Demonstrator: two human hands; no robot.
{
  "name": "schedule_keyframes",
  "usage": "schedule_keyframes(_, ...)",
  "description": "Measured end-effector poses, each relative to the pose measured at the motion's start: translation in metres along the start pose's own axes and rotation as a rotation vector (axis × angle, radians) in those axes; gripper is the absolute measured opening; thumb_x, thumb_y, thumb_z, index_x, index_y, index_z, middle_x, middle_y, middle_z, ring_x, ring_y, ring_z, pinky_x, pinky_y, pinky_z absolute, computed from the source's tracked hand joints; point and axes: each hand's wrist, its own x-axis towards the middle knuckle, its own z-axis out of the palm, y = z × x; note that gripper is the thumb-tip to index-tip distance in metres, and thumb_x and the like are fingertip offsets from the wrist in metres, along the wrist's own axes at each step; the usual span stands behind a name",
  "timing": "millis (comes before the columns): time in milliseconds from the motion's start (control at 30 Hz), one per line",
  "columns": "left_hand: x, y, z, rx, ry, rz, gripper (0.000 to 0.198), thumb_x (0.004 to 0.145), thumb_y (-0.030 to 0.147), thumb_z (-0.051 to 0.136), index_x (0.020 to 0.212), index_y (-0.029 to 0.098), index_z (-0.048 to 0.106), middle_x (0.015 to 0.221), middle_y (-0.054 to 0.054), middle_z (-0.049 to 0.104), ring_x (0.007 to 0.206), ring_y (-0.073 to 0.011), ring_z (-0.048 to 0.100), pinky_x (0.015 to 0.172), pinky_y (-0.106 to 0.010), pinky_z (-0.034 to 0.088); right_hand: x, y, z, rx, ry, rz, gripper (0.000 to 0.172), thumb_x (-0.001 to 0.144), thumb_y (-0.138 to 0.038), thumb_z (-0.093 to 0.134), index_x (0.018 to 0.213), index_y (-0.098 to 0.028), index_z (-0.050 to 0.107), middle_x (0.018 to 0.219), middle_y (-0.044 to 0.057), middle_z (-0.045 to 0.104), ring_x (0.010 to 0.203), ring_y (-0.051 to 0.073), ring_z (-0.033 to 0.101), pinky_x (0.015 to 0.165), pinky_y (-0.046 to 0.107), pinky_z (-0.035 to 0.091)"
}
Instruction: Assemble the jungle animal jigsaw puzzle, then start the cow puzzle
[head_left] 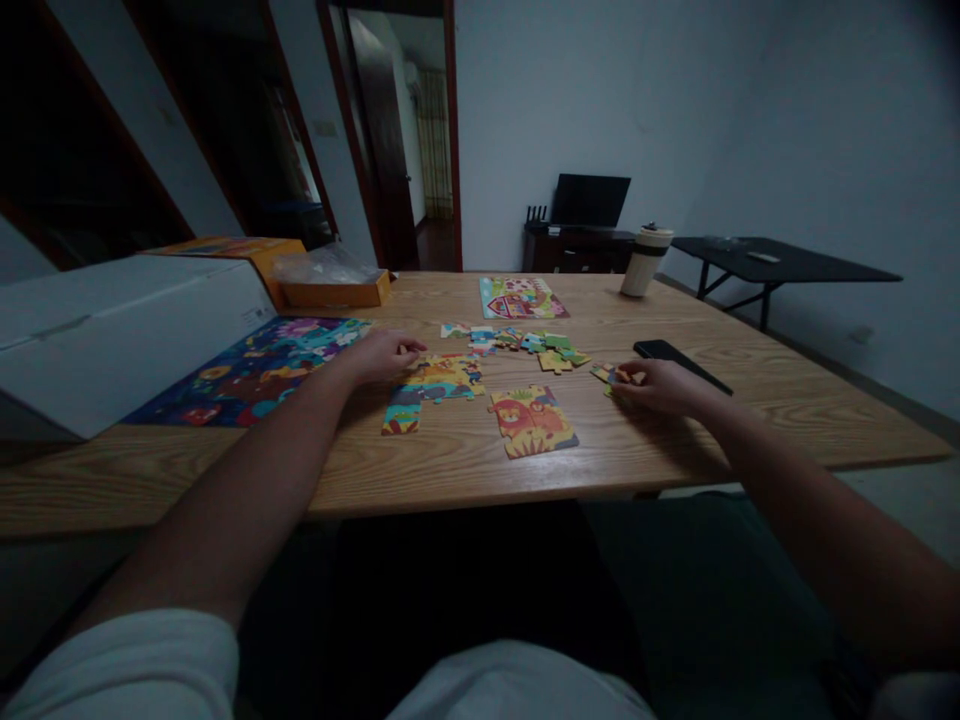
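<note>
My right hand (651,386) pinches a puzzle piece (604,374) low over the table, at the right of the loose pieces. My left hand (384,356) is loosely curled with a gap between thumb and fingers. It rests at the upper left edge of a joined puzzle section (444,378) in yellow and blue, and I see nothing held in it. Between the hands, nearer to me, lies another joined section (534,420) with red-orange animals. Several loose puzzle pieces (555,360) lie in a band behind these sections, some overlapping.
A finished-looking picture (523,298) lies at the back. On the left are a dark blue picture sheet (255,375), a white box (127,335) and an orange box (337,293) with clear plastic. A black phone (681,365) and a cream tumbler (646,262) stand on the right side.
</note>
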Motion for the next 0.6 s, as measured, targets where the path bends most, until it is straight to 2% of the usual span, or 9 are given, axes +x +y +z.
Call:
schedule_keyframes(67, -0.001, -0.001, -0.001, -0.016, 0.029, 0.013, 0.034, 0.087, 0.026, 0.057, 0.115, 0.014, 0.072, 0.096, -0.009, 0.072, 0.083, -0.0191, 0.061, 0.076, -0.031, 0.045, 0.013, -0.005, 0.005, -0.088, 0.018, -0.002, 0.048, 0.08, -0.053, 0.063, 0.114, -0.02, 0.072, 0.096, 0.013, 0.075, 0.077, 0.026, 0.068, 0.063, 0.034, 0.046)
schedule_keyframes(167, -0.001, 0.0, -0.004, -0.077, 0.069, 0.014, 0.034, 0.087, 0.03, 0.058, 0.114, 0.015, 0.072, 0.101, -0.009, 0.072, 0.083, -0.0194, 0.062, 0.074, -0.03, 0.046, 0.026, -0.011, 0.003, -0.177, 0.072, 0.024, 0.054, 0.076, -0.053, 0.066, 0.119, -0.02, 0.07, 0.099, 0.013, 0.074, 0.078, 0.027, 0.067, 0.062, 0.033, 0.045)
schedule_keyframes(267, -0.001, 0.008, -0.006, -0.288, 0.104, -0.031, 0.036, 0.086, 0.035, 0.06, 0.113, 0.014, 0.071, 0.102, -0.009, 0.073, 0.081, -0.0181, 0.063, 0.072, -0.029, 0.046, 0.029, -0.033, -0.006, -0.162, 0.177, -0.002, 0.062, 0.074, -0.055, 0.068, 0.125, -0.019, 0.065, 0.1, 0.013, 0.073, 0.074, 0.026, 0.066, 0.061, 0.034, 0.044)
schedule_keyframes(367, -0.005, 0.025, -0.003, -0.574, 0.022, -0.064, 0.044, 0.088, 0.047, 0.059, 0.116, 0.015, 0.069, 0.105, -0.01, 0.073, 0.076, -0.0162, 0.063, 0.066, -0.027, 0.046, 0.023, -0.087, -0.013, -0.076, 0.278, -0.143, 0.059, 0.075, -0.05, 0.07, 0.124, -0.019, 0.065, 0.099, 0.011, 0.073, 0.078, 0.025, 0.065, 0.064, 0.034, 0.045)
schedule_keyframes(433, -0.009, 0.039, 0.001, -0.73, -0.076, -0.058, 0.05, 0.087, 0.053, 0.06, 0.121, 0.016, 0.066, 0.109, -0.011, 0.072, 0.075, -0.0155, 0.063, 0.064, -0.027, 0.046, 0.018, -0.134, -0.011, -0.003, 0.322, -0.277, 0.054, 0.077, -0.046, 0.071, 0.123, -0.021, 0.064, 0.101, 0.01, 0.072, 0.082, 0.026, 0.065, 0.067, 0.034, 0.046)
schedule_keyframes(500, -0.012, 0.051, 0.007, -0.868, -0.125, -0.026, 0.055, 0.086, 0.056, 0.062, 0.126, 0.019, 0.063, 0.112, -0.012, 0.071, 0.077, -0.0156, 0.065, 0.064, -0.026, 0.046, 0.014, -0.177, -0.004, 0.05, 0.347, -0.428, 0.047, 0.08, -0.044, 0.067, 0.122, -0.022, 0.064, 0.103, 0.01, 0.072, 0.087, 0.026, 0.065, 0.071, 0.035, 0.046)
schedule_keyframes(600, -0.012, 0.057, 0.013, -0.976, -0.075, -0.002, 0.058, 0.081, 0.055, 0.069, 0.126, 0.02, 0.061, 0.109, -0.01, 0.071, 0.076, -0.0151, 0.066, 0.062, -0.025, 0.046, 0.011, -0.219, 0.01, 0.094, 0.34, -0.554, 0.044, 0.084, -0.043, 0.064, 0.123, -0.024, 0.062, 0.111, 0.01, 0.071, 0.094, 0.027, 0.065, 0.076, 0.035, 0.047)
